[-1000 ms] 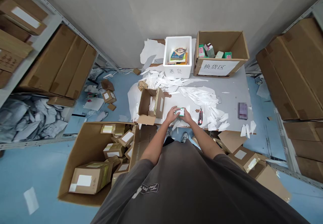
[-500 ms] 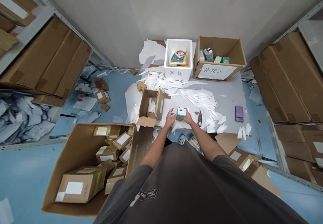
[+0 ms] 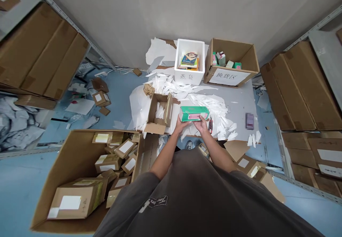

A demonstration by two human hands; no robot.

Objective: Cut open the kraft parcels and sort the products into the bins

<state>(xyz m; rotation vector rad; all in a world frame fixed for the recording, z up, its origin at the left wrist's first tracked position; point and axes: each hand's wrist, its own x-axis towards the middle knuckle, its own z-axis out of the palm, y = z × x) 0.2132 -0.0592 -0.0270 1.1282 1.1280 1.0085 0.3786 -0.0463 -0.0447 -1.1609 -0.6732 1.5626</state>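
A green product box (image 3: 194, 111) with a pink panel lies lengthwise across both my hands, above the near edge of the table. My left hand (image 3: 181, 125) grips its left end from below, and my right hand (image 3: 201, 125) holds it on the right with the fingers over its front side. Left of the hands stands an open cardboard box (image 3: 169, 110) with white paper inside. Just right of my right hand lies a red and black tool (image 3: 211, 125), perhaps a cutter; its kind is too small to tell.
Shredded white paper (image 3: 211, 103) covers much of the table (image 3: 242, 101). At the back are a white foam box (image 3: 190, 77) with books and a labelled carton (image 3: 231, 77) with small green boxes. A large carton (image 3: 64, 149) full of parcels stands at lower left; shelves flank both sides.
The green box has been turned from end-on to lengthwise, so its long side shows. My left hand, which was open beside it, has closed on its left end.
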